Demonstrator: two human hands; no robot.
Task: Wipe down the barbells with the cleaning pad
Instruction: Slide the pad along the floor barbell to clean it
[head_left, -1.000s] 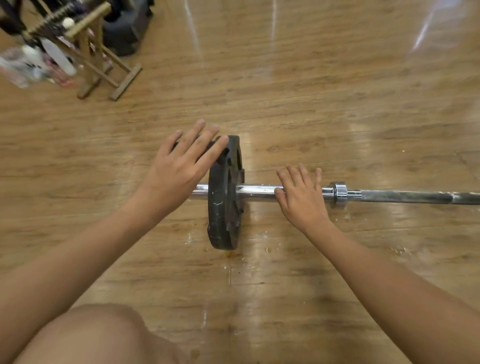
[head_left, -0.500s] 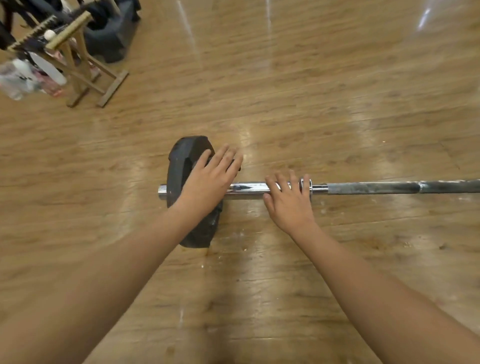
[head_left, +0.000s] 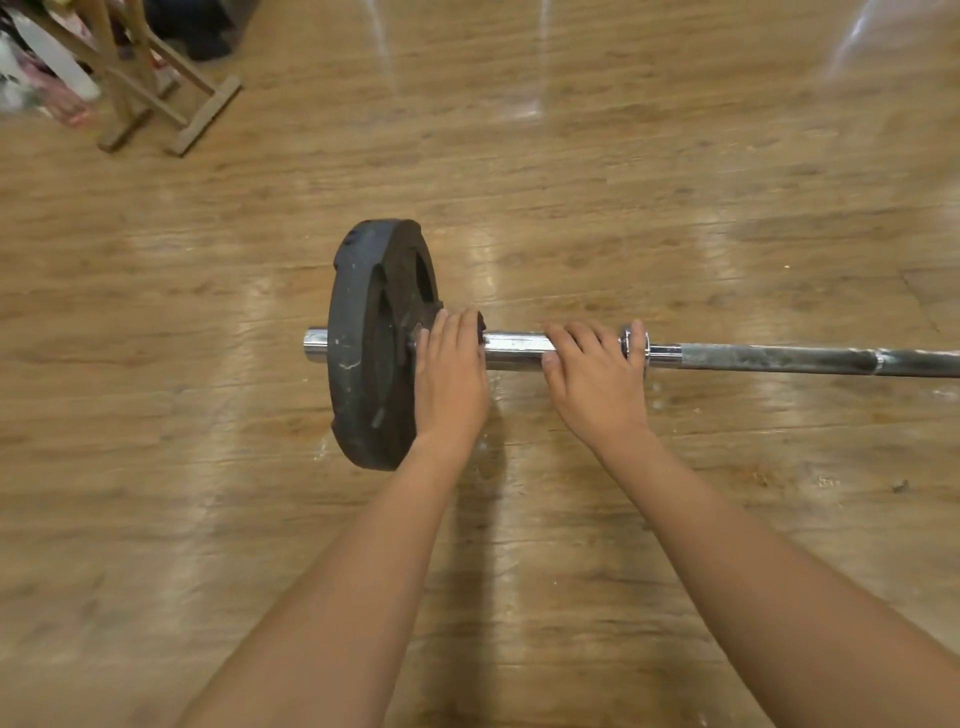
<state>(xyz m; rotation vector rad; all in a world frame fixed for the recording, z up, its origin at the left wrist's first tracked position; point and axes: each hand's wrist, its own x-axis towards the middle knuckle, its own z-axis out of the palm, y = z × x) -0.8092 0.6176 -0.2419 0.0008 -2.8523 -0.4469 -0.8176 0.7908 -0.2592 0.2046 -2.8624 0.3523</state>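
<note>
Head view, looking down past two bare forearms. Shows a barbell lying flat on a wooden floor, stretched from left of centre out past the right edge. Carries one black weight plate standing on edge on the chrome sleeve, close to the sleeve's left tip, with only a short stub of chrome poking out beyond it. Ends the sleeve on the right at a shiny collar, then turns into a darker, scuffed shaft. Places the left hand flat against the plate's right face near the hub, fingers straight and pressed together, tips up by the sleeve. Sets the right hand on the sleeve between plate and collar, fingers narrowly spaced and bent over the top of the chrome, thumb tucked on the near side, little finger touching the collar. Leaves a bare stretch of sleeve between the two hands. Up in the left corner, well apart from the barbell, catches the legs of a wooden stand with blurred clutter beside it, too smeared to name.
</note>
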